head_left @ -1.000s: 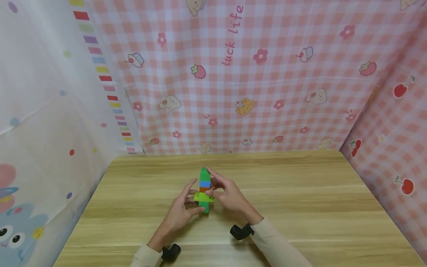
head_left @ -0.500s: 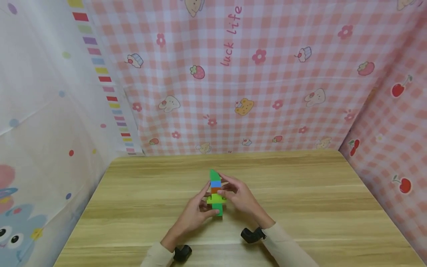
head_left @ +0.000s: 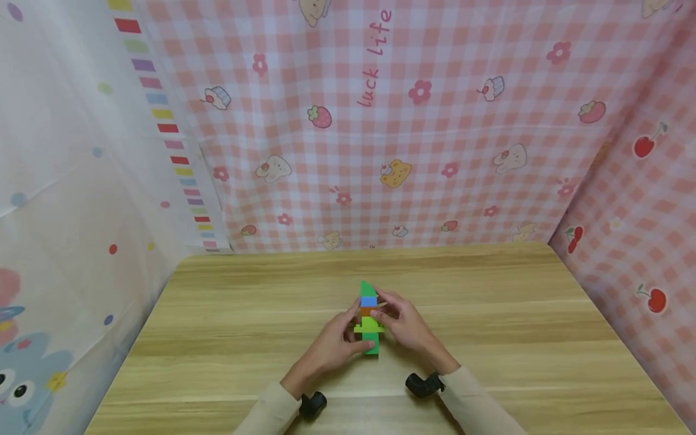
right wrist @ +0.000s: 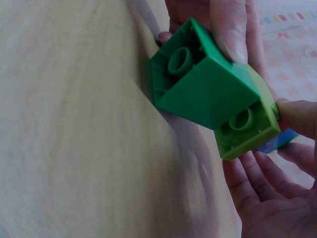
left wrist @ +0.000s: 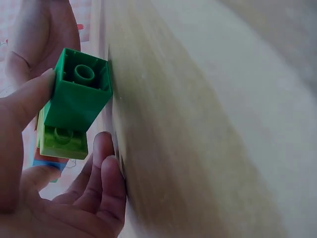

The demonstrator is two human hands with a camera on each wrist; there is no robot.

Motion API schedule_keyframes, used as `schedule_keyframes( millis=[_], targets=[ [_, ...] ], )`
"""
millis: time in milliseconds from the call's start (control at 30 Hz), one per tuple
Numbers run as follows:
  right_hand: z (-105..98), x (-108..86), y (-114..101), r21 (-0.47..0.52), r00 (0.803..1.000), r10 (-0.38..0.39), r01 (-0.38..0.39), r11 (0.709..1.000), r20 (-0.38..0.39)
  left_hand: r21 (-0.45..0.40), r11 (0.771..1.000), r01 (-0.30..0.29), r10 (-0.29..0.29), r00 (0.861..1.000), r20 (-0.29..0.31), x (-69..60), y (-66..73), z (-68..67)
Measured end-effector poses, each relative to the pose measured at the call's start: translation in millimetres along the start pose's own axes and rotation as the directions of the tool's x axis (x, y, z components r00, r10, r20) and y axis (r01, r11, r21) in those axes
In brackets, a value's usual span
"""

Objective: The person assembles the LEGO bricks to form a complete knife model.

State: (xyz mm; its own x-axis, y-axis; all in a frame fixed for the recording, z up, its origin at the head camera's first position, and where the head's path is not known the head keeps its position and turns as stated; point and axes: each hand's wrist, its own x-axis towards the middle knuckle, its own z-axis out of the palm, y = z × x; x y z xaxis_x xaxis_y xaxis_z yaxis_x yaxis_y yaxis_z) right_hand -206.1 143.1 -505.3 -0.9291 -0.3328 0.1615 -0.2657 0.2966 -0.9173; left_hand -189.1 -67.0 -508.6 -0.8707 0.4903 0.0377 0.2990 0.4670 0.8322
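Observation:
A model of stacked toy building bricks (head_left: 370,325) lies along the table between both hands. It runs from a green brick (head_left: 371,344) at the near end through a lime crosspiece, an orange brick and a blue brick (head_left: 369,301) to a sloped green brick (head_left: 367,289) at the far end. My left hand (head_left: 328,345) grips it from the left, thumb on the near green brick. From the right, my right hand (head_left: 410,326) holds it, thumb by the orange brick and a finger along the far end. Both wrist views show the near brick's hollow underside (left wrist: 85,74).
The wooden table (head_left: 217,314) spreads out around the hands. A pink checked cloth (head_left: 348,151) hangs behind its far edge, with more printed cloth at both sides. Black wrist devices (head_left: 313,405) sit at the cuffs.
Both hands have moved to the right and slightly nearer with the brick model between them. The left fingers have closed in against its left side.

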Motion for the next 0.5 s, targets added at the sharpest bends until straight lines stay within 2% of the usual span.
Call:
schedule_keyframes(
  millis=[133,500],
  targets=[
    [-2.4,0.9,4.7,-0.016,1.000,0.005,-0.005,1.000,0.007,0.035,0.999,-0.013,0.012,1.000,0.010,3.6,-1.2,1.6],
    [-4.7,3.1,8.9,-0.032,0.994,0.106,-0.106,0.994,0.007,0.070,0.996,0.060,-0.064,0.996,0.056,12.0,-2.1,1.7]
  ],
)
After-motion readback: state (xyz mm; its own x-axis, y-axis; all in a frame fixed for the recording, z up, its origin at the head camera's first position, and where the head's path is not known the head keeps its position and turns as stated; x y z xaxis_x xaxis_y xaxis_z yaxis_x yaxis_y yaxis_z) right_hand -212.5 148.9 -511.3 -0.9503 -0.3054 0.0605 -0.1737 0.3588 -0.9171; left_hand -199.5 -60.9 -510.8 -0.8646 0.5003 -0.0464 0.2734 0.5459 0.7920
